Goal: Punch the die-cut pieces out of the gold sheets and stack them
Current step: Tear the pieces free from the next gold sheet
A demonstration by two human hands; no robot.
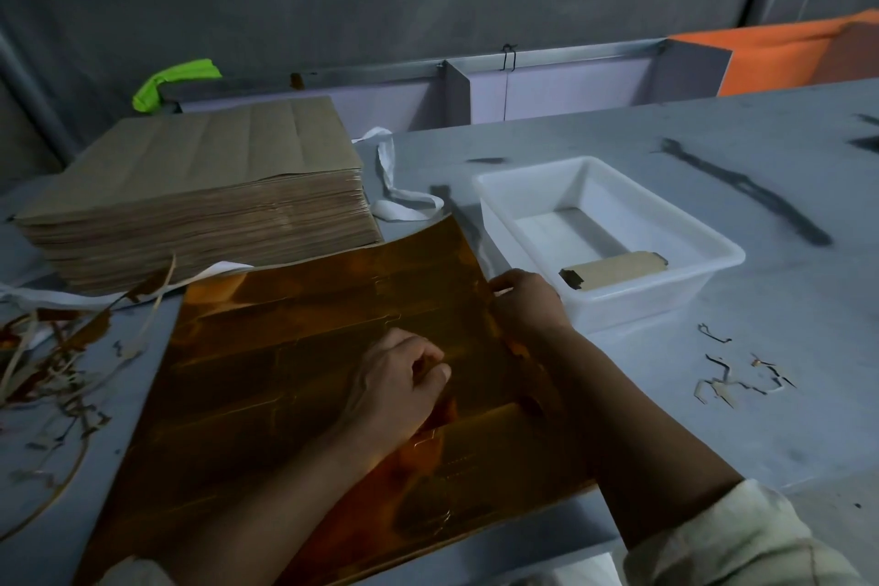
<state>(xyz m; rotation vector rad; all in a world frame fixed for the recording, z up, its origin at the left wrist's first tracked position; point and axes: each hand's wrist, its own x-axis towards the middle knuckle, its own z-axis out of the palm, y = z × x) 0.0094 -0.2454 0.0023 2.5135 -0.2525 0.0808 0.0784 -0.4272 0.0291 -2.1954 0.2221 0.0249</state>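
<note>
Gold sheet (285, 371) lies on the counter (785, 324), near centre. Our right hand (523, 309) pinches its right edge. Left hand (399, 383) curls mid-sheet; grip contents: cannot tell. Risk, we judge: uneven pulling tears it.

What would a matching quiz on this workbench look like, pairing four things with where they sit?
Things:
1. shiny gold card sheet
2. white plastic tub
3. tall stack of brown card sheets
4. thin curly trim scraps

Places:
A. front left
B. centre, touched by left hand and right hand
C. right, holding one brown piece
D. rear left

Pairs: 1-B, 2-C, 3-D, 4-A.
</note>
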